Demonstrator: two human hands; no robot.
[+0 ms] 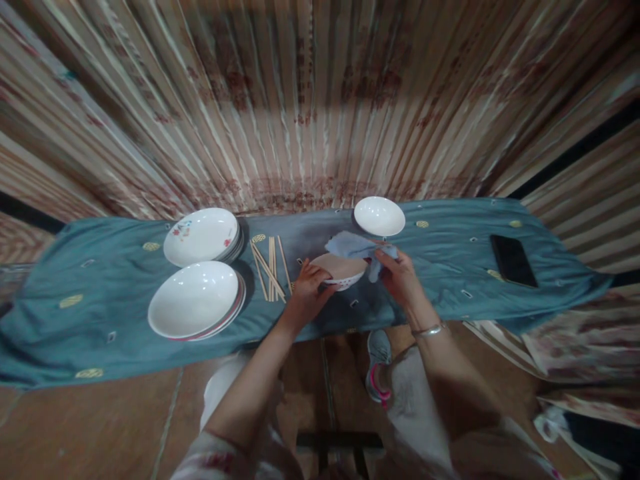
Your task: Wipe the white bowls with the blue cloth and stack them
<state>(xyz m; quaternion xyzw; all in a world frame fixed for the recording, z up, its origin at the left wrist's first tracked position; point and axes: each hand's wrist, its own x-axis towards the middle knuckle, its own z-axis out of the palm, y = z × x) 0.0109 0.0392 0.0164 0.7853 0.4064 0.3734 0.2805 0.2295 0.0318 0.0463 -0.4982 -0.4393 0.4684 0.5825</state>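
My left hand (311, 288) grips the near left rim of a small white bowl (344, 272) with a patterned outside, tilted above the table's front half. A light blue cloth (353, 245) is pinched in my right hand (397, 272), which wears a bracelet at the wrist. Part of the cloth hangs over the bowl's far right rim, and a loose end droops beside the bowl. Just behind, a white bowl (379, 215) stands upright. Several light wooden chopsticks (271, 267) lie to the left of my left hand, some of them crossed.
On the left stand a stack of flower-printed plates (203, 235) and, nearer me, a stack of large white bowls (194, 300). A black phone (513, 260) lies at the right. The table has a teal cloth (450, 267); a pleated curtain (300, 120) hangs behind it.
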